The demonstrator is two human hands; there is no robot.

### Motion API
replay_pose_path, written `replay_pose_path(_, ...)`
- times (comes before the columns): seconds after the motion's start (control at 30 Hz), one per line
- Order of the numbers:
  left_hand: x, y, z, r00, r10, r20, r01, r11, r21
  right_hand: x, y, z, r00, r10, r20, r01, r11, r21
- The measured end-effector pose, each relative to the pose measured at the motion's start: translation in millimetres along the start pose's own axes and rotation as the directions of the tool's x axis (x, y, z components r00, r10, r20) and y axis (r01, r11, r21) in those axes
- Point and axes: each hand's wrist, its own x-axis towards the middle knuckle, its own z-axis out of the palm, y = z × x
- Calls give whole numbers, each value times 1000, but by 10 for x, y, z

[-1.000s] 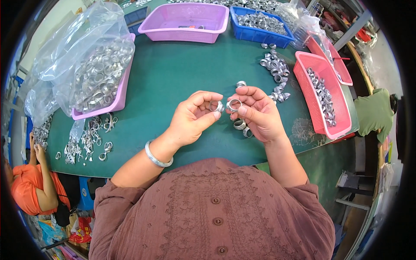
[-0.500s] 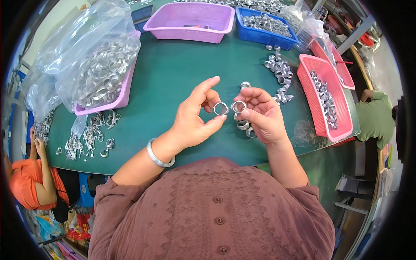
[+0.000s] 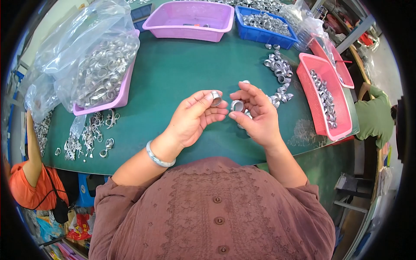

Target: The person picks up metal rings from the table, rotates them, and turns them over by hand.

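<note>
Above the green table, my left hand (image 3: 190,117) pinches a silver metal ring (image 3: 216,99) between thumb and fingers, with the ring tilted. Close by on its right, my right hand (image 3: 261,118) grips another silver ring (image 3: 237,106) by thumb and forefinger, its round opening facing me. The two rings are a small gap apart. A few more rings on the table are partly hidden behind my right hand. Past that hand lies a loose pile of silver rings (image 3: 279,67).
At left, a purple basket (image 3: 123,97) holds many rings under a clear plastic bag (image 3: 82,39); small metal pieces (image 3: 89,136) lie before it. A purple basket (image 3: 186,34), blue tray (image 3: 266,38) and pink basket (image 3: 318,117) line the far and right sides. Two other people are nearby.
My left hand has turned its ring and raised it slightly, fingers folding inward. My right hand has shifted a little left and down. At left, the person in orange has stretched an arm forward.
</note>
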Motion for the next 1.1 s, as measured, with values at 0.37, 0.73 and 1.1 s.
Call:
replay_pose_path(0.37, -28, -87, -32, 991, -132, 30, 134, 941, -310, 28, -57, 38, 957, -245, 156, 286, 702, -652)
replay_pose_path(0.73, -37, -149, -83, 976, -129, 177, 190, 899, -394, 79, -39, 147, 869, -402, 290, 470, 483, -739)
replay_pose_path(1.1, -82, -105, -6, 987, -148, 56, 158, 924, -348, 72, -62, 117, 900, -353, 255, 425, 587, -689)
